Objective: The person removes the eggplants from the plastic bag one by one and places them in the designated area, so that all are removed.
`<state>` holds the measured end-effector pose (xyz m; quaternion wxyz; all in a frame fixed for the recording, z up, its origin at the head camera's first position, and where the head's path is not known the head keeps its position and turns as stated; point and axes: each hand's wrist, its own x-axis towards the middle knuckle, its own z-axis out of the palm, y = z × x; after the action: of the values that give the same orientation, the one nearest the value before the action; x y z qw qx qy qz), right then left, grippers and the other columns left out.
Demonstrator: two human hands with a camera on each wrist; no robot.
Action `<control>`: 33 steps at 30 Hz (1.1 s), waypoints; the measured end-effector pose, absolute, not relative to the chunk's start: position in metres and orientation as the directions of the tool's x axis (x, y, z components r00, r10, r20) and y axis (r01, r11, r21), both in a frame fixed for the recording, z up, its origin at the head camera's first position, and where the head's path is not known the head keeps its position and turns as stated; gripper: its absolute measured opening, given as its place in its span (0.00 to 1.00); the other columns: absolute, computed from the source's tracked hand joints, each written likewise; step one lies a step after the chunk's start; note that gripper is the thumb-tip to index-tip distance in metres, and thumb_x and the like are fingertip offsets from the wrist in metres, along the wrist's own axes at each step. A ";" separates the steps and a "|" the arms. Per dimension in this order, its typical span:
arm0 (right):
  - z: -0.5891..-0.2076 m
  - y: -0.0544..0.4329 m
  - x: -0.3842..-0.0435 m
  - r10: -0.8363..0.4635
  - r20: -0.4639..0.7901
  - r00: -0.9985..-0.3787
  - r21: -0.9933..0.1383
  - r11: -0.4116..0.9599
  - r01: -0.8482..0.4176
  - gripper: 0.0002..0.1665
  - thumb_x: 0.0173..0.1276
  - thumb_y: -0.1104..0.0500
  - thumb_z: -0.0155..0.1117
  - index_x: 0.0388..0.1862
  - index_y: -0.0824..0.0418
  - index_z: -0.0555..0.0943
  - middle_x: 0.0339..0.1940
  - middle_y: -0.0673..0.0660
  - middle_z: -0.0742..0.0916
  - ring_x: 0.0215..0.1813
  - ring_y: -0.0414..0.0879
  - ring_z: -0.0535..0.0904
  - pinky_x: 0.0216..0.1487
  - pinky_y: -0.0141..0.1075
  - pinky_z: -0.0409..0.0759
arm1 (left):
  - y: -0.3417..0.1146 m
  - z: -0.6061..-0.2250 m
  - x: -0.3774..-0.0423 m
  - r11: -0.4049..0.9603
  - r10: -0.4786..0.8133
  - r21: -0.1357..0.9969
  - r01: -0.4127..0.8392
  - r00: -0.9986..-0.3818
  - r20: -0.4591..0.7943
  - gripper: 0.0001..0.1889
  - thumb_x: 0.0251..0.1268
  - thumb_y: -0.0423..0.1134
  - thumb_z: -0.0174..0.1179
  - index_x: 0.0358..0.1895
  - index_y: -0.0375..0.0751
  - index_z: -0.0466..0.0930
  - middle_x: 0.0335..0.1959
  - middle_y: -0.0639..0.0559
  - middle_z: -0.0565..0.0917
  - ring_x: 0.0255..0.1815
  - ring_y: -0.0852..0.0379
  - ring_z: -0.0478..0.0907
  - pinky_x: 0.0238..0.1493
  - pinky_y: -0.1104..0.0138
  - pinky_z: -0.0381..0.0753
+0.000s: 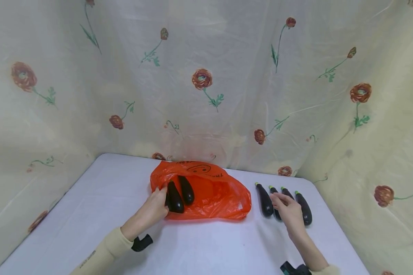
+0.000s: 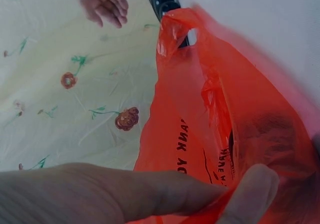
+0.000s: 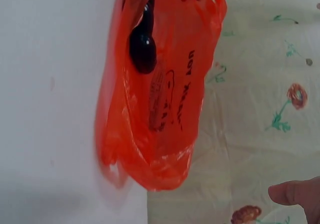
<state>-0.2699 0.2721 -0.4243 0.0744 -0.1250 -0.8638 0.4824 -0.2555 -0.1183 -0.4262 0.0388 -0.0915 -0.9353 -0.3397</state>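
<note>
Eggplants (image 1: 264, 202) and red plastic bag (image 1: 223, 208) on white tabletop (image 1: 206, 248), lower half of the head frame.
Your hands are apart: your left hand (image 1: 156, 203) pinches the bag's edge left of centre, beside at least two eggplants at the bag's mouth; your right hand (image 1: 290, 212), fingers loosely extended, is over a row of four eggplants at lower right. You cannot tell whether it touches them.

From my end I see the left hand (image 1: 159, 200) at the left of the bag (image 1: 227, 200), pinching its edge between thumb and finger; the left forearm (image 1: 104, 248) slants in from nearer me. My right hand (image 1: 289, 210) hangs right of the bag, apart, fingers loosely bent.
</note>
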 end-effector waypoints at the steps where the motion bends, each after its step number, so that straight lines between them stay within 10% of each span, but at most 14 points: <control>1: -0.425 0.269 -0.271 0.283 0.005 -0.959 -0.859 0.492 0.141 0.39 0.67 0.37 0.56 0.64 0.65 0.73 0.59 0.66 0.81 0.57 0.55 0.80 0.60 0.45 0.77 | -0.118 -0.427 -0.255 0.752 0.145 0.631 0.193 -0.981 0.128 0.30 0.48 0.16 0.59 0.60 0.25 0.68 0.56 0.29 0.76 0.48 0.43 0.78 0.48 0.49 0.82; 33: -0.433 0.170 -0.282 0.081 -0.037 -0.996 -0.920 0.387 0.066 0.26 0.68 0.46 0.61 0.56 0.62 0.79 0.52 0.62 0.85 0.52 0.58 0.81 0.59 0.48 0.78 | -0.119 -0.429 -0.253 0.726 0.175 0.634 0.267 -0.963 0.205 0.29 0.46 0.14 0.53 0.58 0.23 0.70 0.55 0.29 0.76 0.54 0.39 0.78 0.52 0.48 0.80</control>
<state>-0.2817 0.1701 -0.4330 0.0069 -0.0439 -0.8328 0.5517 -0.2527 -0.1187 -0.4290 0.0654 -0.1193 -0.9267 -0.3502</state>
